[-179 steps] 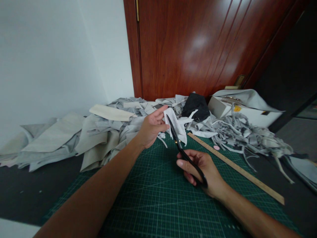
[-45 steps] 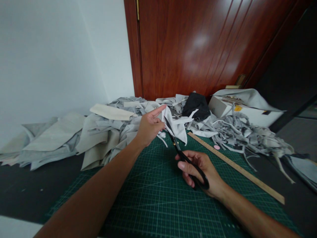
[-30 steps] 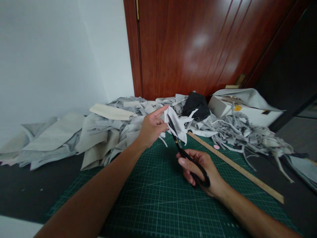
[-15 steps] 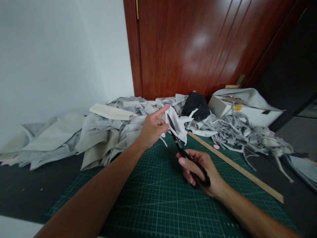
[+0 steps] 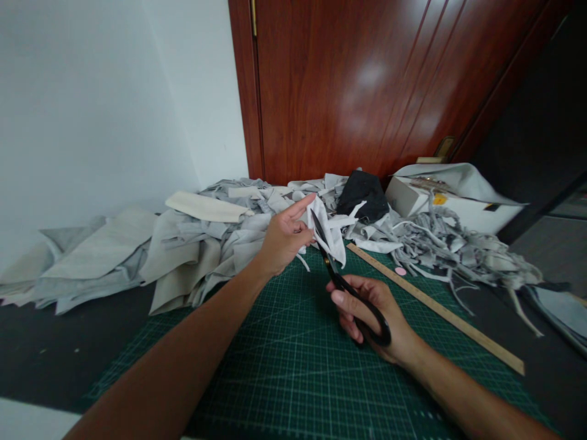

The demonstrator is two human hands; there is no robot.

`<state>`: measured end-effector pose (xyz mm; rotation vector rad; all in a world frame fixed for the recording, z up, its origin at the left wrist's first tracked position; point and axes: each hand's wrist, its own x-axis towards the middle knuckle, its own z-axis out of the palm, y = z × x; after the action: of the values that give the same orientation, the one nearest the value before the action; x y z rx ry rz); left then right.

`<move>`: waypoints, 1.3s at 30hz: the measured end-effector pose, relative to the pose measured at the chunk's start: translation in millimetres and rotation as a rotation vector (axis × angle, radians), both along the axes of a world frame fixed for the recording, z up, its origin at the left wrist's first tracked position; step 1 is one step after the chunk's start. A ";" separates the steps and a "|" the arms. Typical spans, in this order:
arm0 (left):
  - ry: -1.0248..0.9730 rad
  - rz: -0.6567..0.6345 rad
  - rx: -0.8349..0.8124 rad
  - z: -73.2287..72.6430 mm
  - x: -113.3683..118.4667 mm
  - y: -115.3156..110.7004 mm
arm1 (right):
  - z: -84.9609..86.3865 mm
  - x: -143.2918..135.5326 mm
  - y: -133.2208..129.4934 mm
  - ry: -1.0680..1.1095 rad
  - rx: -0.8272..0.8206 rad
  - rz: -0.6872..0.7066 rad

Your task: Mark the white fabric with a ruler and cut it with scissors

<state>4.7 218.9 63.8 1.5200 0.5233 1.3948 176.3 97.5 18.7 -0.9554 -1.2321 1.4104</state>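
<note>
Pinched between the thumb and fingers of my left hand (image 5: 288, 237) is a small piece of pale grey fabric (image 5: 336, 244), raised above the green cutting mat (image 5: 293, 342). Its index finger points along the fabric's upper edge. My right hand (image 5: 370, 308) is wrapped round the handles of black scissors (image 5: 339, 281). The blades reach up and left against the fabric, close to my left fingertips, and look nearly closed. Whether the fabric lies between the blades I cannot tell.
Behind my left arm lie heaped grey and cream fabric pieces (image 5: 183, 244). A wooden ruler (image 5: 440, 308) crosses the mat's right side. Beyond it are tangled grey strips (image 5: 458, 244), a black cloth (image 5: 364, 194), a white box (image 5: 481, 217) and a small pink disc (image 5: 400, 271).
Very little differs. The scissors and my right hand have shifted very slightly, and the fabric's hanging edge sits a touch differently. My left hand keeps its pinch.
</note>
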 end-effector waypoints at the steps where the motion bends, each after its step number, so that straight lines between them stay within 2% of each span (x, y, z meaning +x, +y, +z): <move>1: -0.001 -0.002 0.001 -0.5 -0.1 0.8 | 0.2 0.1 0.1 -0.005 0.001 0.000; 11: -0.043 -0.006 -0.018 -5.9 -1.2 8.2 | 2.2 -1.0 -0.3 -0.023 -0.007 0.005; 30: -0.129 -0.061 -0.072 -3.7 -0.6 7.1 | 1.2 -1.5 0.6 -0.087 -0.017 -0.002; 33: -0.141 -0.012 -0.100 -2.8 -0.1 6.3 | 2.1 -1.5 -0.1 -0.087 -0.009 0.003; 39: -0.175 0.226 -0.114 -3.6 2.2 11.9 | -1.4 -1.6 -0.1 -0.079 -0.019 0.027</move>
<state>6.9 230.7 60.2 1.2634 0.6698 1.6256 174.7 97.4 17.3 -1.0190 -1.2960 1.4188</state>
